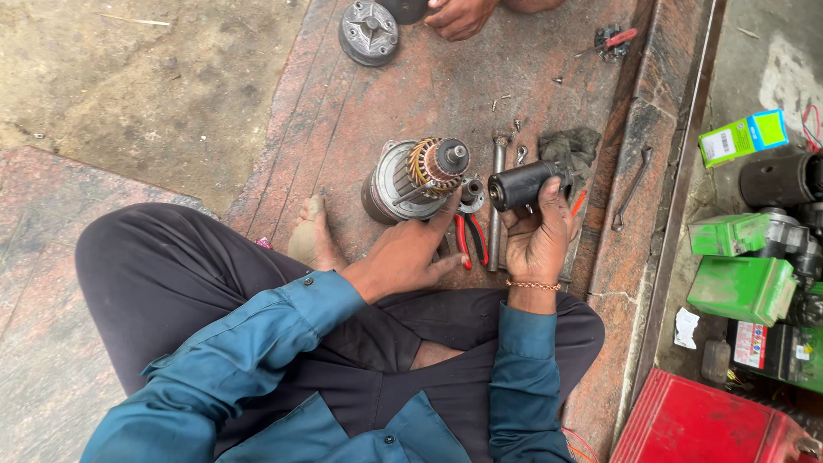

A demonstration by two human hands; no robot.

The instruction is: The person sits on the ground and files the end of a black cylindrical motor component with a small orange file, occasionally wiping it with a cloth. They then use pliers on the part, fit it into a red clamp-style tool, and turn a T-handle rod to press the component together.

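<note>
— Black cylinder [521, 185], where?
— Up in right hand [538, 240], palm facing up, fingers curled round its rear half, thumb along near side. Lying sideways, open round end pointing left, held just above stone floor [377, 94].

— Left hand [403, 255]?
— Mostly open, holding nothing. Palm down, fingers spread, index finger stretched up to touch motor core [415, 177] at its lower right edge. Thumb resting near red-handled pliers [471, 240].

— Motor core, more detail?
— Standing tilted on floor, grey metal body below, copper windings and ribbed collar on top, short shaft poking out. Just left of cylinder, close but apart from it.

— Between the two hands?
— Small ring-shaped metal part [471, 195] beside core, pliers below it, long steel bar [497, 201] lying upright in picture just left of right hand. Dark rag [573, 147] behind cylinder, spanner [632, 187] on raised kerb to right.

— Farther off?
— Round grey end cover [369, 32] at top of floor, another person's hand [459, 17] next to it, fingers bent, resting on stone. Small red-handled tool [613, 39] at top right.

— Containers?
— Green boxes [741, 274] stacked right of kerb, closed, contents unseen. Smaller green and blue carton [742, 136] above them, also closed. Red case [703, 424] at bottom right corner, lid shut, inside hidden. Dark motor parts lying among boxes, not inside any.
</note>
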